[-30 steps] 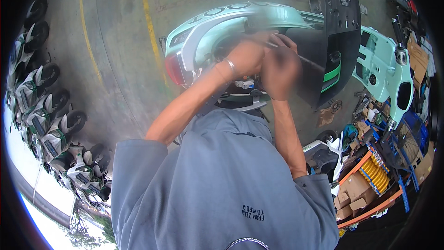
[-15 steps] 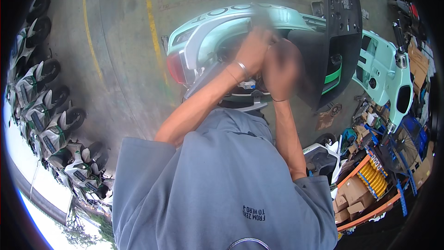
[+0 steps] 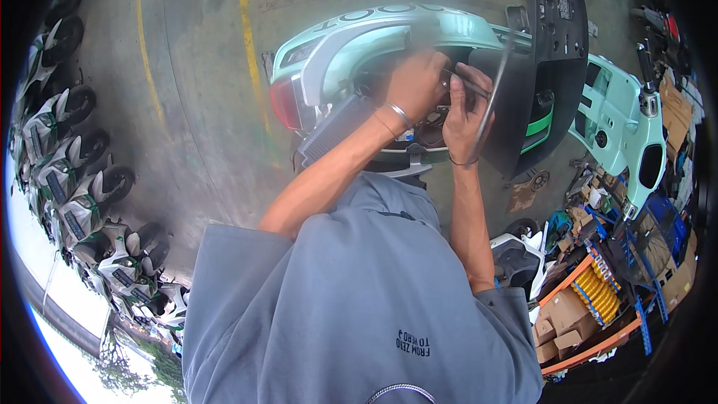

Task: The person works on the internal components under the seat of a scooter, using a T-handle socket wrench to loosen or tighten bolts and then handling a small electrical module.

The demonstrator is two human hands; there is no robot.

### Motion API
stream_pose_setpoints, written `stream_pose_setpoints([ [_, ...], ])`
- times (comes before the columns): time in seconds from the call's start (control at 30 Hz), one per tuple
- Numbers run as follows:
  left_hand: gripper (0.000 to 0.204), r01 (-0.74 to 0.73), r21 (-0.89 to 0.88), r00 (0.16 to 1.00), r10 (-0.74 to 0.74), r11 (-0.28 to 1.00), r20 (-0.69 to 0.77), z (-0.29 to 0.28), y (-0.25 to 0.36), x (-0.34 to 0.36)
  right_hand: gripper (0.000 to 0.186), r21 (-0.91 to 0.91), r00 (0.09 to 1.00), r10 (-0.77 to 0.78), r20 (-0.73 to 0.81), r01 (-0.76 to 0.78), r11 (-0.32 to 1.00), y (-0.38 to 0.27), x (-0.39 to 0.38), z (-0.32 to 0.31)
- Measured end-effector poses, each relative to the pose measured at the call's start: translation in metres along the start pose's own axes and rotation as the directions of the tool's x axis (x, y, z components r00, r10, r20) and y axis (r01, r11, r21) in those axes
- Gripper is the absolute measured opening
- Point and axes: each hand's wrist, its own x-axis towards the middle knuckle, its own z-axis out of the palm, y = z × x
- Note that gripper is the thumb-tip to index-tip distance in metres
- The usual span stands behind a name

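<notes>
A T-handle wrench has its shaft between my two hands, with its long crossbar at the right end, slightly blurred. My left hand is closed, its fingers curled round the shaft's far end. My right hand grips the shaft near the crossbar, thumb on one side and fingers on the other. Both hands are over the open middle of a mint-green scooter. What the wrench's tip meets is hidden behind my left fingers. The scooter's raised dark seat stands upright to the right of my right hand.
The scooter's red tail light is at left, its mint front panel and handlebar at right. Parked scooters line the left side. At lower right are an orange-edged rack with cardboard boxes and a white scooter part.
The wrench's crossbar was a blurred disc over my right hand and now shows as a bar. My right hand has shifted slightly right, its fingers now plain to see.
</notes>
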Motion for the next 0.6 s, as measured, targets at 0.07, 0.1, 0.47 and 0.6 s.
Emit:
stream_pose_setpoints([
  [0.07,0.03,0.134,-0.006,0.99,-0.133,0.991,0.046,-0.001,0.002,-0.002,0.02,0.029,0.997,0.082,0.007,-0.083,0.996,0.004,-0.001,0.001],
  [0.1,0.029,0.164,0.045,0.983,-0.167,0.985,0.08,-0.002,0.002,-0.007,0.019,0.029,0.997,0.079,0.005,-0.079,0.996,0.005,-0.001,-0.001],
  [0.47,0.032,-0.057,0.354,0.872,-0.126,0.934,0.472,-0.008,-0.047,-0.075,0.013,0.056,0.994,-0.107,0.016,0.106,0.993,-0.01,0.0,-0.013],
  [0.6,0.032,-0.027,0.291,0.87,-0.121,0.956,0.479,-0.013,-0.049,-0.071,0.012,0.07,0.996,-0.084,0.002,0.083,0.994,-0.027,0.001,-0.019],
])
